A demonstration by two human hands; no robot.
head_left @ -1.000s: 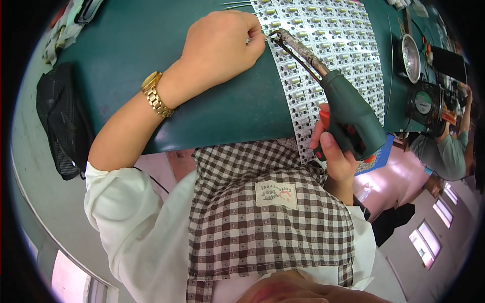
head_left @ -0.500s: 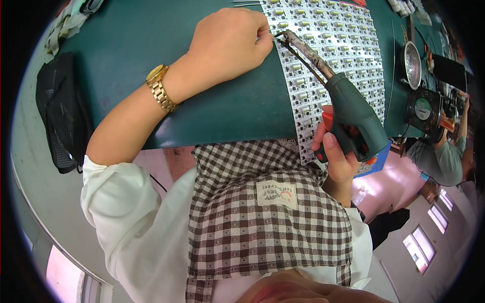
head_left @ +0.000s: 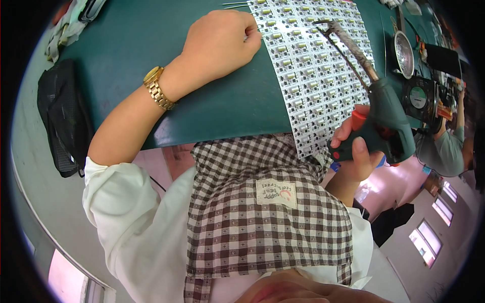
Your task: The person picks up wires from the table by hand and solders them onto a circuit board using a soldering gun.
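My left hand [head_left: 222, 43], with a gold watch [head_left: 158, 87] at its wrist, is closed in a pinch at the left edge of a panel of small white circuit boards [head_left: 318, 76]. A thin wire seems to be between its fingertips, mostly hidden by them. In my right hand [head_left: 361, 146] is a dark green soldering gun [head_left: 389, 118], gripped by its handle with a finger at the red trigger [head_left: 358, 118]. Its bent, blackened tip [head_left: 328, 25] is over the upper part of the panel, apart from my left hand. Pale components sit in rows across the boards.
Thin wires [head_left: 235, 5] stick out at the panel's far left corner. Right of the panel are a metal bowl [head_left: 403, 54] and a black fan-like device [head_left: 418, 98]. A black mesh bag [head_left: 63, 118] hangs at the table's left edge. Another person's sleeve [head_left: 444, 151] shows far right.
The soldering gun has moved right in my right hand, its tip drawing away from my left fingertips. My left hand has shifted slightly left, still pinched.
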